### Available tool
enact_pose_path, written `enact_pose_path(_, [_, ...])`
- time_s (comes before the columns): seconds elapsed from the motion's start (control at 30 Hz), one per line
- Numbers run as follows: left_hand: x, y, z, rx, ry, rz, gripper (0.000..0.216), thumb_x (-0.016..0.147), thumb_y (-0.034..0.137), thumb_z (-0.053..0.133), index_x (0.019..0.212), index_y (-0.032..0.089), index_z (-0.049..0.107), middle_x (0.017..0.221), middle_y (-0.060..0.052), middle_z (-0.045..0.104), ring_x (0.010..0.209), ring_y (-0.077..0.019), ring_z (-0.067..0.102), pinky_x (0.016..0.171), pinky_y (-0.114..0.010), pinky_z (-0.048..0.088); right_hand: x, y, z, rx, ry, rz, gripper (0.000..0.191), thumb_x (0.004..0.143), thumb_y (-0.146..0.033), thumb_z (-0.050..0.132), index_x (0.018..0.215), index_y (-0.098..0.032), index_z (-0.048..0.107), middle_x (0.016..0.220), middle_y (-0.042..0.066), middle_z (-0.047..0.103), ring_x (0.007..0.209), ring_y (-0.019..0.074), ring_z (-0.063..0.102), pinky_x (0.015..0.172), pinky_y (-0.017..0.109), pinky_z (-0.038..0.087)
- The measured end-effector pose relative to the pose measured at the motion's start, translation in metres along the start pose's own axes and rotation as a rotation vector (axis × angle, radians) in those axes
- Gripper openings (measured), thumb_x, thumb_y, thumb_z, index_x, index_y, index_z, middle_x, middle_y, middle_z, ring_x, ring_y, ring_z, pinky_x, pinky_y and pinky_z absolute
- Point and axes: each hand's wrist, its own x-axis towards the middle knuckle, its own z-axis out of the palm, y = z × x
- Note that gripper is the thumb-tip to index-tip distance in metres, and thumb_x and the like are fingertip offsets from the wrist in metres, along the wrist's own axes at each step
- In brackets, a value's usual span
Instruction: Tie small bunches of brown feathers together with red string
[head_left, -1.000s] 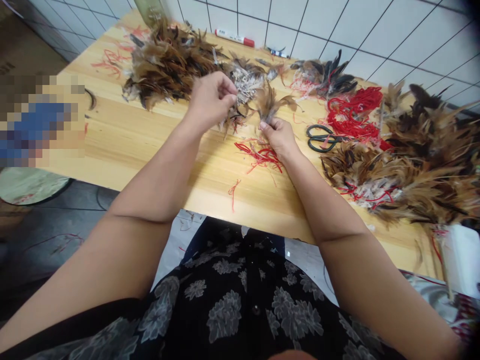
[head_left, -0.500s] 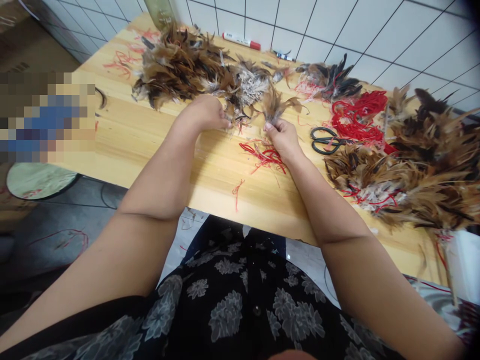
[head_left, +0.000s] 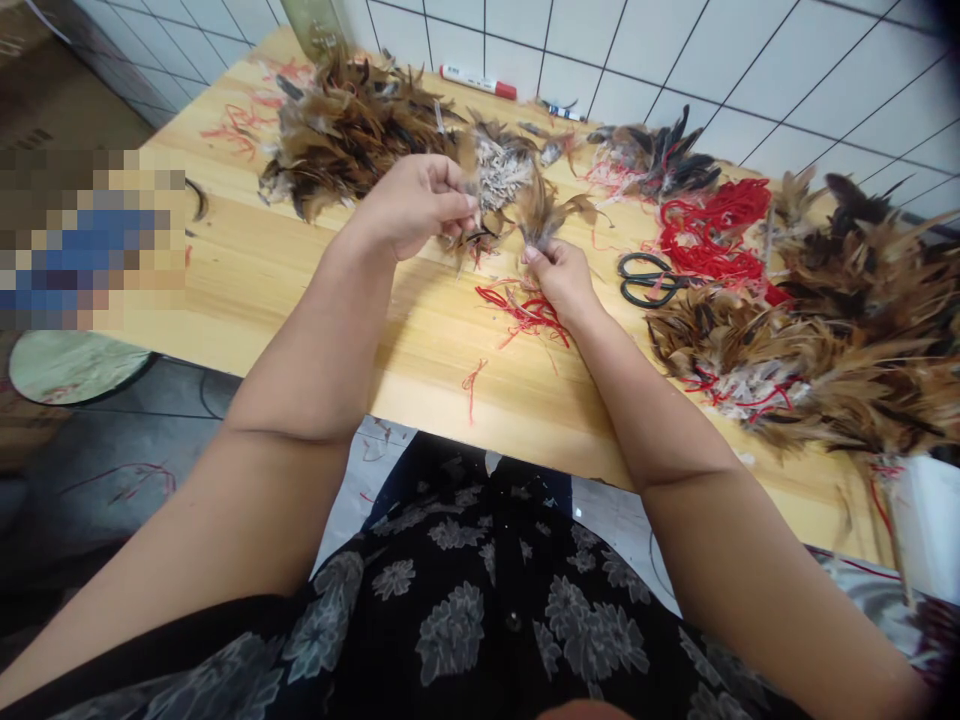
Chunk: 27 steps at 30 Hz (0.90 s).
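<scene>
My right hand (head_left: 562,278) pinches the base of a small bunch of brown feathers (head_left: 541,212), whose tips fan out away from me. My left hand (head_left: 424,208) is closed, thumb against fingertips, with a tan feather (head_left: 468,160) sticking up from the pinch. Just beyond it lies a heap of brown and dark feathers (head_left: 360,135), and a cluster of pale quill ends (head_left: 499,175) sits between the two hands. Cut red threads (head_left: 525,315) are scattered on the table below my right hand.
Black-handled scissors (head_left: 649,280) lie right of my right hand, beside a tangle of red cord (head_left: 716,230). Large feather bundles (head_left: 757,350) cover the table's right side. A red-capped marker (head_left: 478,82) rests by the tiled wall. A round stool (head_left: 79,365) stands at left.
My left hand has lifted slightly from the table beside the feather pile, with a feather in its fingertips. My right hand stays in place with the feather bunch.
</scene>
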Motion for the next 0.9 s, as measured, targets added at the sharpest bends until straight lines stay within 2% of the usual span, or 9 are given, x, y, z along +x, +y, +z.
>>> enact_pose_path(0.1, [-0.001, -0.005, 0.019, -0.077, -0.081, -0.030, 0.045, 0.106, -0.009, 0.080, 0.074, 0.019, 0.063, 0.071, -0.001, 0.071, 0.066, -0.0144, 0.062, 0.074, -0.033, 0.049, 0.001, 0.001, 0.004, 0.041, -0.028, 0.039, 0.037, 0.103, -0.049, 0.089, 0.083, -0.023, 0.074, 0.073, -0.001, 0.063, 0.078, 0.0179, 0.059, 0.075, 0.033, 0.055])
enact_pose_path(0.27, [0.002, -0.017, 0.037, -0.126, -0.132, -0.047, 0.041, 0.093, -0.009, 0.090, 0.074, 0.018, 0.065, 0.068, 0.001, 0.067, 0.059, -0.0139, 0.062, 0.066, -0.028, 0.053, 0.000, -0.001, 0.006, 0.082, -0.040, 0.048, 0.038, 0.099, -0.049, 0.096, 0.083, -0.021, 0.076, 0.078, 0.000, 0.070, 0.081, 0.0180, 0.064, 0.079, 0.034, 0.058])
enact_pose_path(0.4, [0.002, -0.021, 0.043, -0.157, -0.118, -0.070, 0.041, 0.097, -0.010, 0.084, 0.073, 0.017, 0.064, 0.069, 0.001, 0.067, 0.058, -0.0121, 0.062, 0.065, -0.025, 0.056, -0.002, -0.006, 0.006, 0.109, -0.048, 0.060, 0.032, 0.099, -0.043, 0.096, 0.086, -0.020, 0.079, 0.085, 0.002, 0.078, 0.080, 0.0168, 0.065, 0.079, 0.034, 0.060])
enact_pose_path(0.53, [0.002, -0.022, 0.042, -0.150, -0.111, -0.059, 0.041, 0.093, -0.003, 0.093, 0.075, 0.018, 0.063, 0.070, 0.000, 0.069, 0.059, -0.0131, 0.065, 0.067, -0.027, 0.061, -0.002, -0.004, 0.006, 0.097, -0.045, 0.034, 0.033, 0.098, -0.045, 0.098, 0.088, -0.019, 0.079, 0.087, 0.003, 0.079, 0.080, 0.0169, 0.067, 0.079, 0.034, 0.061])
enact_pose_path(0.67, [0.004, -0.027, 0.044, -0.113, -0.081, -0.042, 0.037, 0.087, 0.003, 0.096, 0.079, 0.020, 0.065, 0.069, 0.000, 0.070, 0.060, -0.0149, 0.066, 0.063, -0.025, 0.059, -0.002, -0.002, 0.004, 0.104, -0.057, 0.039, 0.034, 0.097, -0.048, 0.098, 0.090, -0.020, 0.081, 0.089, 0.003, 0.081, 0.083, 0.0182, 0.069, 0.078, 0.034, 0.062])
enact_pose_path(0.8, [0.003, -0.027, 0.052, -0.062, -0.051, -0.019, 0.039, 0.088, -0.002, 0.093, 0.080, 0.021, 0.063, 0.070, 0.001, 0.071, 0.065, -0.0158, 0.069, 0.067, -0.025, 0.059, -0.002, -0.002, 0.002, 0.090, -0.073, 0.022, 0.024, 0.097, -0.040, 0.096, 0.093, -0.019, 0.083, 0.093, 0.005, 0.084, 0.084, 0.0181, 0.071, 0.079, 0.034, 0.064])
enact_pose_path(0.9, [0.000, -0.021, 0.057, -0.029, -0.034, -0.029, 0.042, 0.090, -0.006, 0.090, 0.080, 0.021, 0.059, 0.072, 0.002, 0.069, 0.068, -0.0169, 0.071, 0.072, -0.027, 0.060, 0.000, 0.000, 0.002, 0.052, -0.070, 0.012, 0.026, 0.097, -0.042, 0.096, 0.094, -0.019, 0.083, 0.091, 0.004, 0.083, 0.082, 0.0176, 0.071, 0.078, 0.034, 0.063])
